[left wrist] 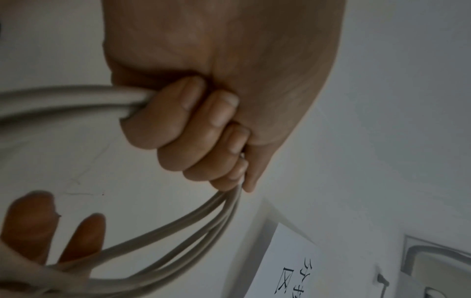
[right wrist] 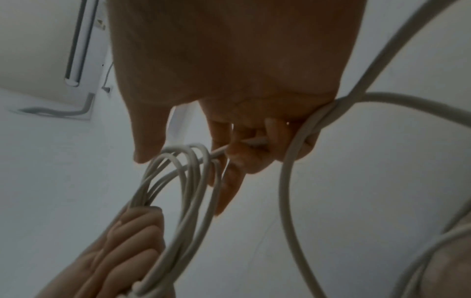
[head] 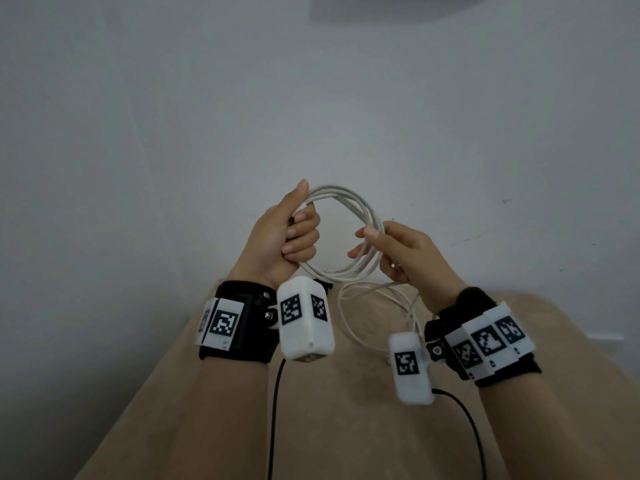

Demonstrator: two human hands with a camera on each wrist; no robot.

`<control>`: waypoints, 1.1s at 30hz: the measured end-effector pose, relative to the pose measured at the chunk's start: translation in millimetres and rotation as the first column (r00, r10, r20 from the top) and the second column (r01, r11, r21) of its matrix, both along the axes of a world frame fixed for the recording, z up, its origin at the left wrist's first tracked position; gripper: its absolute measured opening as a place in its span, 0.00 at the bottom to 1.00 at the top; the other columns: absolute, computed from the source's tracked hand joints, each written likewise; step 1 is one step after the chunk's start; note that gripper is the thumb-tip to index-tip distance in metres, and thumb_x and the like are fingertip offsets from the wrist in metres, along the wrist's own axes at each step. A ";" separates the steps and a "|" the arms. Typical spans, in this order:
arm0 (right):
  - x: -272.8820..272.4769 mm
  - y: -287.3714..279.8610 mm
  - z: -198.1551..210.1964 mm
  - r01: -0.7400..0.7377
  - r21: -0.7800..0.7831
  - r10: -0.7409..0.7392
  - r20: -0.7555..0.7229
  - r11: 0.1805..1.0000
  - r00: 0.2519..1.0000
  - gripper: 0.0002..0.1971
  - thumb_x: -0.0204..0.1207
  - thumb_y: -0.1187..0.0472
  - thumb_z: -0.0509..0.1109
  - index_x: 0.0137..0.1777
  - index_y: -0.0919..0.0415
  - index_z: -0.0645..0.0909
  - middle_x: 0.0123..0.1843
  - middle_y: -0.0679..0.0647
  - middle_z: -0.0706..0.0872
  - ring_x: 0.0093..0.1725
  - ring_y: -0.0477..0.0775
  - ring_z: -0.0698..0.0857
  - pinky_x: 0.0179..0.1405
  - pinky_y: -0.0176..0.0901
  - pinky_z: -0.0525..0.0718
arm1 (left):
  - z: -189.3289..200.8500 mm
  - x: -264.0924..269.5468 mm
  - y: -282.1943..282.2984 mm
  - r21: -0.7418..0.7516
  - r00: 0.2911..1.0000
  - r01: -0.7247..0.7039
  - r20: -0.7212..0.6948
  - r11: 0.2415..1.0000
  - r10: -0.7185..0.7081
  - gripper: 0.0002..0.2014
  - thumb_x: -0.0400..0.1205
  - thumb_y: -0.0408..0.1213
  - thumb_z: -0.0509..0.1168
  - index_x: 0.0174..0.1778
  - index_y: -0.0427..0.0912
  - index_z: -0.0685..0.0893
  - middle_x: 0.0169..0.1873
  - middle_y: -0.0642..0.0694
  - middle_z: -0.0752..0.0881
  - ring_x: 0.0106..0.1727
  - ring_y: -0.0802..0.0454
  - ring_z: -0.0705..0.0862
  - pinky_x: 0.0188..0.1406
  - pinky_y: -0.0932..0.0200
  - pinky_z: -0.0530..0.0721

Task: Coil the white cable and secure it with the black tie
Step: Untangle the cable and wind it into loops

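The white cable (head: 360, 207) forms a round coil of several loops held up in front of the wall. My left hand (head: 294, 237) grips the coil's left side in a fist, thumb up along the loops; its curled fingers (left wrist: 193, 131) wrap the strands. My right hand (head: 384, 251) holds the coil's right side, thumb and forefinger stretched over the loops, lower fingers (right wrist: 254, 145) curled round a strand. The loose tail of the cable (head: 341, 306) hangs in slack loops below the right hand to the beige surface. A small black bit (head: 325, 283) shows behind the left wrist camera; I cannot tell whether it is the tie.
A beige surface (head: 346, 427) lies under my forearms, a bare white wall (head: 311, 98) stands behind. Black leads (head: 273, 410) run down from the wrist cameras. A paper sign (left wrist: 298, 268) and a wall-mounted unit (right wrist: 38, 50) show in the wrist views.
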State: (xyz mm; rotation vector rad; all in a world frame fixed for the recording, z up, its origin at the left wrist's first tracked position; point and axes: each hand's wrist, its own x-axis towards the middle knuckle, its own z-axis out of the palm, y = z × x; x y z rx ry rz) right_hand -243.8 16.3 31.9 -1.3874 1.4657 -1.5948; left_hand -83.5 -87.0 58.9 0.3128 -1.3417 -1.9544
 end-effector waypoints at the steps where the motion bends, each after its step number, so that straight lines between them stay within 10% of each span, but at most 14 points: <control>1: 0.3 -0.8 -0.7 0.007 -0.006 -0.007 0.014 1.000 1.000 0.15 0.77 0.51 0.69 0.50 0.65 0.83 0.41 0.53 0.92 0.24 0.46 0.66 0.20 0.31 0.64 | -0.2 0.1 0.2 -0.004 1.000 0.008 0.006 1.000 -0.008 0.23 0.84 0.51 0.57 0.24 0.45 0.64 0.13 0.55 0.62 0.10 0.63 0.57 0.08 0.70 0.52; 6: 0.1 -3.2 -1.9 0.059 -0.021 -0.059 0.033 0.998 0.998 0.04 0.75 0.62 0.73 0.41 0.60 0.82 0.31 0.50 0.89 0.20 0.42 0.68 0.19 0.31 0.64 | -2.6 -3.1 3.3 -0.066 0.998 0.027 0.064 0.997 -0.023 0.23 0.85 0.50 0.56 0.26 0.45 0.64 0.13 0.55 0.62 0.11 0.63 0.57 0.10 0.69 0.51; 15: -8.2 -5.3 -2.5 0.057 -0.094 -0.036 0.214 0.994 0.976 0.12 0.76 0.68 0.69 0.31 0.61 0.76 0.26 0.50 0.77 0.19 0.42 0.63 0.17 0.29 0.61 | -6.5 -4.5 4.2 -0.062 0.996 0.031 0.090 0.998 -0.025 0.23 0.84 0.51 0.57 0.26 0.44 0.64 0.14 0.55 0.61 0.12 0.62 0.57 0.14 0.68 0.56; 23: -14.8 -5.8 -5.3 -0.043 -0.164 0.074 0.189 0.986 0.979 0.14 0.73 0.55 0.70 0.48 0.68 0.81 0.28 0.49 0.76 0.21 0.41 0.64 0.19 0.28 0.63 | -10.1 -3.6 1.8 -0.054 0.998 0.009 0.066 0.999 -0.005 0.20 0.85 0.50 0.57 0.30 0.41 0.70 0.15 0.55 0.61 0.14 0.62 0.58 0.17 0.68 0.59; 33: -16.8 -6.6 -9.1 0.021 -0.122 -0.024 -0.023 0.992 0.999 0.07 0.81 0.62 0.66 0.45 0.64 0.83 0.27 0.49 0.76 0.24 0.43 0.68 0.22 0.30 0.65 | -17.5 1.4 -2.4 -0.148 0.983 -0.003 0.181 0.989 0.030 0.16 0.86 0.45 0.57 0.38 0.38 0.78 0.20 0.52 0.69 0.20 0.57 0.67 0.26 0.64 0.72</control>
